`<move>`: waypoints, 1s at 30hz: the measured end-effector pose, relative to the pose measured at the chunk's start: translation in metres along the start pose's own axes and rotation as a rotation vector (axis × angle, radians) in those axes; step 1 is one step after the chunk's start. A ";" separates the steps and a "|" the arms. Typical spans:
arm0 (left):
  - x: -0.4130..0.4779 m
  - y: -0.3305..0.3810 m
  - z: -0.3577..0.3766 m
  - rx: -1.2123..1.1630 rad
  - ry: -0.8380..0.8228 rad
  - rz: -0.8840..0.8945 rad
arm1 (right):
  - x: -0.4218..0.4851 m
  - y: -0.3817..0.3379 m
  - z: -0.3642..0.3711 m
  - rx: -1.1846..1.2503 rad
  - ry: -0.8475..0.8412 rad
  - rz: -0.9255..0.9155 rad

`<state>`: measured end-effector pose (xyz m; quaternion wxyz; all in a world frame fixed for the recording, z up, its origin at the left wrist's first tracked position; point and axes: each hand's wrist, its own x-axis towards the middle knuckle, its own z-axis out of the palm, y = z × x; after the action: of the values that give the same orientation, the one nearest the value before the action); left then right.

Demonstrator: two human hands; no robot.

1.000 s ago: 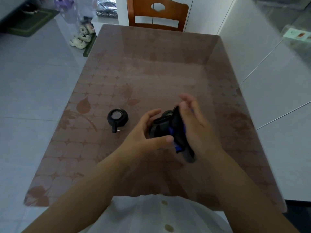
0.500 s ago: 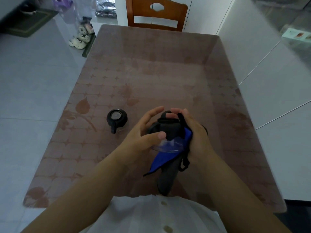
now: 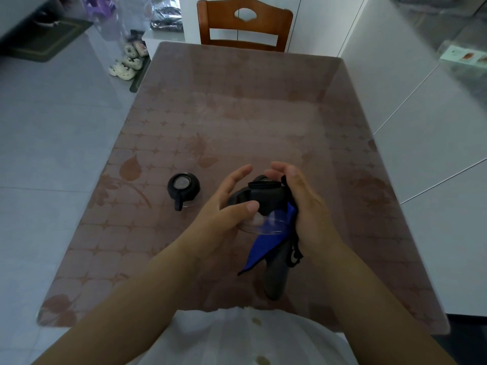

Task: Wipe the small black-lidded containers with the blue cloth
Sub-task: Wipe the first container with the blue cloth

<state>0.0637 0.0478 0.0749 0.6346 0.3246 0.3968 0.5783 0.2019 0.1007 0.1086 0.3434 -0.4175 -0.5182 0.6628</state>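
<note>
Both hands are up over the near part of the counter (image 3: 237,114), busy with 1 of the 2 small black-lidded pots. Farthest left, the other container (image 3: 183,189) stands upright on the counter by itself, its black lid on, with a pale round centre and a short black tab pointing toward me; neither hand touches it. Next comes my left hand (image 3: 224,209), thumb and fingers curled round the held container (image 3: 266,198), with the thumb on its near side and the fingers reaching over the far side. That container is held above the counter and tipped, black top away from me, clear body toward me. Under it hangs the blue cloth (image 3: 263,248), with a corner and a darker part trailing down toward my shirt. My right hand (image 3: 308,206) grips the cloth, palm pressing it against the container's right side, fingers curled near the lid. Past the counter's far edge stands a wooden chair (image 3: 245,25)
</note>
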 end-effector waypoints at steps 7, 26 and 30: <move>0.002 -0.004 0.001 0.226 0.145 -0.044 | -0.007 0.010 0.005 -0.039 0.019 -0.037; 0.005 0.003 0.004 0.095 0.114 0.000 | 0.000 0.015 -0.002 0.054 0.082 -0.140; 0.004 -0.001 0.005 0.010 0.083 -0.006 | 0.003 0.013 -0.002 0.163 0.068 -0.102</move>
<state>0.0685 0.0522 0.0760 0.6178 0.3025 0.4267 0.5871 0.2026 0.1011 0.0954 0.4269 -0.3837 -0.4711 0.6698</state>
